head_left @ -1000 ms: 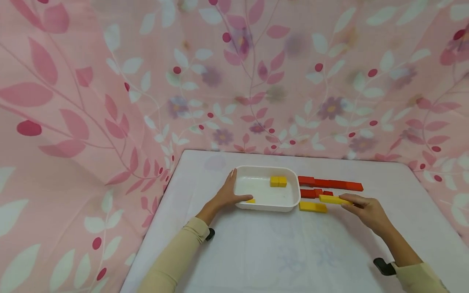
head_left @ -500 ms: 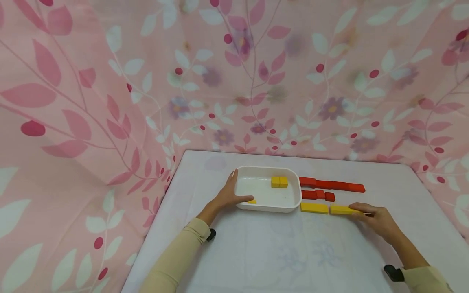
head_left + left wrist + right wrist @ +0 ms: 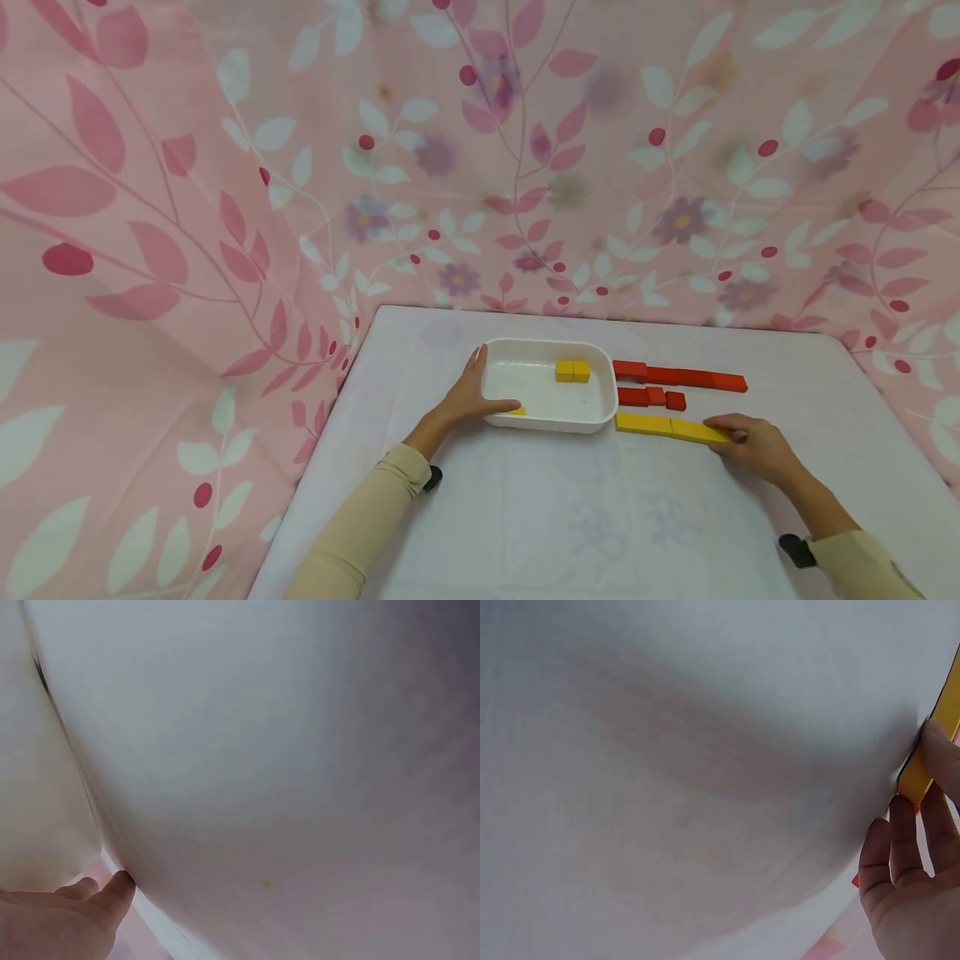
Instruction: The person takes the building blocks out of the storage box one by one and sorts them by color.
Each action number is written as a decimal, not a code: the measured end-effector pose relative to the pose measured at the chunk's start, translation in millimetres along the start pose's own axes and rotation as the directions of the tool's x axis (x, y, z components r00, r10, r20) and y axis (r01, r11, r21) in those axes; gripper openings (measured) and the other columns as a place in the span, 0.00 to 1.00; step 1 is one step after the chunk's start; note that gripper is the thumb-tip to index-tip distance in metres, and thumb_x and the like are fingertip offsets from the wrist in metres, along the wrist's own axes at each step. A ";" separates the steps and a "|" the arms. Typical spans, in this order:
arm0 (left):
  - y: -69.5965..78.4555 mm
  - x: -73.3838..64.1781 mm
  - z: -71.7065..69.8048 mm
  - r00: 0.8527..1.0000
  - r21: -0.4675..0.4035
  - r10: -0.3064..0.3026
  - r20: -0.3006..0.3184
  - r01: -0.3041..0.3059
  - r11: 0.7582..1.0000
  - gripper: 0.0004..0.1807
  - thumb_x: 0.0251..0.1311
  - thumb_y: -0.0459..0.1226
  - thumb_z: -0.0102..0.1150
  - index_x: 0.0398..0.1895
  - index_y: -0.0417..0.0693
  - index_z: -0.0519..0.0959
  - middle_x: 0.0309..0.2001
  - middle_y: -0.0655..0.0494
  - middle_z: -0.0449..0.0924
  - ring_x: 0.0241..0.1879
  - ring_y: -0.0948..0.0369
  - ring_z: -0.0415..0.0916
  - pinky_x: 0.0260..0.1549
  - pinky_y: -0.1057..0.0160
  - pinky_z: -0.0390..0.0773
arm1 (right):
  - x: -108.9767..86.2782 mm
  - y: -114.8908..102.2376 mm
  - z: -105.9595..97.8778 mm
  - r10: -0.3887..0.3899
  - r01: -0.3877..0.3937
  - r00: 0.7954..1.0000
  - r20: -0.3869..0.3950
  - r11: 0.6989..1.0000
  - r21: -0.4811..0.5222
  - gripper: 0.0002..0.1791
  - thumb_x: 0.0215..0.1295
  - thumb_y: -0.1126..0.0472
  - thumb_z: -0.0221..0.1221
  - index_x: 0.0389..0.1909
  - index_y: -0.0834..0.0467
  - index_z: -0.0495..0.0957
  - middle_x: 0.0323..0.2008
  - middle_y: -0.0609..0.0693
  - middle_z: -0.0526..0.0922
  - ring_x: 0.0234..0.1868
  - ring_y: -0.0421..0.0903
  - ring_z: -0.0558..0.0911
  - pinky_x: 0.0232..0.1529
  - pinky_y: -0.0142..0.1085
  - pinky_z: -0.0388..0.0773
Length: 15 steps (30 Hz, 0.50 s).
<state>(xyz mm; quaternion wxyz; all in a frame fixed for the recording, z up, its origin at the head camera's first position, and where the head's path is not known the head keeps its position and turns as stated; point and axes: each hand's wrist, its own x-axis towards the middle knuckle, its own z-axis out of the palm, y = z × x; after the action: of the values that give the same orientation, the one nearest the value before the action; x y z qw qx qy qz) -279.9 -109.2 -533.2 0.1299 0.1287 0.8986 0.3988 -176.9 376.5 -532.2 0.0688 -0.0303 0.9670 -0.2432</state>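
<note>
A white plastic tray (image 3: pixel 551 427) stands on the table. At its left end my left hand (image 3: pixel 468 400) holds it, thumb lying across the near left corner and fingers along the left side. Two yellow blocks (image 3: pixel 572 372) sit side by side inside the tray; part of another yellow piece (image 3: pixel 519 411) shows by the thumb. Right of the tray, my right hand (image 3: pixel 759 446) pinches the right end of a long yellow block (image 3: pixel 692 431). That block lies end to end with another long yellow block (image 3: pixel 642 424), slightly angled to it.
Behind the yellow row lie two red rows: a longer back row of red blocks (image 3: pixel 693 378) and a shorter row (image 3: pixel 633 397) with a small red block (image 3: pixel 676 401) at its right. White cloth covers the table (image 3: pixel 555 517); a floral pink curtain (image 3: pixel 525 167) hangs behind.
My right hand has lowered the long yellow block to the table and moved it left until it meets the other yellow block. The left hand and tray stay nearly still.
</note>
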 end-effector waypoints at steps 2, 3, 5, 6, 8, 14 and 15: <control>0.0 0.1 -0.4 1.000 0.001 -0.006 0.000 0.006 1.000 0.73 0.40 0.67 0.71 0.80 0.53 0.34 0.81 0.51 0.35 0.79 0.52 0.42 0.74 0.46 0.53 | 2.0 0.0 1.0 -0.006 0.006 1.000 0.000 1.000 0.001 0.24 0.58 0.63 0.68 0.56 0.63 0.79 0.54 0.67 0.81 0.47 0.61 0.78 0.48 0.59 0.80; 0.0 0.2 -0.6 1.000 0.001 -0.008 0.000 0.008 1.000 0.73 0.40 0.67 0.71 0.80 0.54 0.33 0.81 0.51 0.35 0.79 0.51 0.42 0.74 0.46 0.53 | 3.0 0.0 1.0 -0.007 0.007 1.000 -0.001 1.000 0.001 0.24 0.58 0.63 0.68 0.56 0.63 0.80 0.54 0.67 0.80 0.47 0.62 0.78 0.48 0.59 0.80; 0.0 0.2 -0.8 1.000 0.002 -0.008 0.001 0.008 1.000 0.74 0.40 0.67 0.71 0.80 0.54 0.34 0.81 0.51 0.35 0.79 0.51 0.42 0.74 0.46 0.53 | 4.2 -1.0 1.2 -0.005 0.005 1.000 -0.003 1.000 0.002 0.23 0.58 0.63 0.68 0.56 0.63 0.80 0.54 0.67 0.80 0.47 0.62 0.78 0.48 0.59 0.80; -0.2 0.3 -0.8 1.000 0.002 -0.009 0.001 0.009 1.000 0.74 0.40 0.68 0.71 0.80 0.53 0.34 0.81 0.50 0.35 0.79 0.51 0.42 0.74 0.46 0.53 | 4.5 -1.8 0.8 -0.002 0.002 1.000 -0.003 1.000 0.003 0.23 0.58 0.63 0.68 0.56 0.63 0.80 0.54 0.67 0.80 0.47 0.62 0.78 0.48 0.59 0.80; -0.6 0.3 -0.7 1.000 0.001 -0.005 0.003 0.005 1.000 0.74 0.40 0.68 0.71 0.80 0.53 0.34 0.81 0.50 0.35 0.79 0.51 0.41 0.74 0.46 0.53 | 4.6 -3.4 0.0 0.004 -0.004 1.000 -0.005 1.000 0.003 0.23 0.59 0.62 0.67 0.56 0.63 0.80 0.54 0.68 0.79 0.48 0.62 0.78 0.48 0.59 0.80; -0.4 -0.2 -0.2 1.000 -0.003 -0.005 0.006 0.005 1.000 0.74 0.40 0.66 0.72 0.80 0.52 0.33 0.81 0.50 0.34 0.79 0.52 0.40 0.75 0.46 0.52 | 4.9 -4.5 -0.4 0.013 -0.013 1.000 -0.007 1.000 0.012 0.23 0.59 0.62 0.68 0.56 0.63 0.80 0.54 0.68 0.79 0.50 0.64 0.77 0.49 0.60 0.79; -0.5 0.0 0.0 1.000 -0.003 -0.004 0.005 0.004 1.000 0.74 0.41 0.66 0.72 0.80 0.52 0.33 0.81 0.50 0.34 0.79 0.52 0.41 0.75 0.46 0.52 | 4.9 -4.6 -0.3 0.016 -0.016 1.000 -0.003 1.000 0.015 0.23 0.59 0.62 0.68 0.56 0.63 0.80 0.55 0.69 0.78 0.50 0.65 0.77 0.49 0.61 0.79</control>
<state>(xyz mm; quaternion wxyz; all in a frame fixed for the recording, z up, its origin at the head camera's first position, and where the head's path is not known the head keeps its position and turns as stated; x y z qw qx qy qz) -280.0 -109.6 -533.6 0.1332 0.1276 0.8980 0.3994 -181.7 372.2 -530.3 0.0696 -0.0217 0.9655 -0.2500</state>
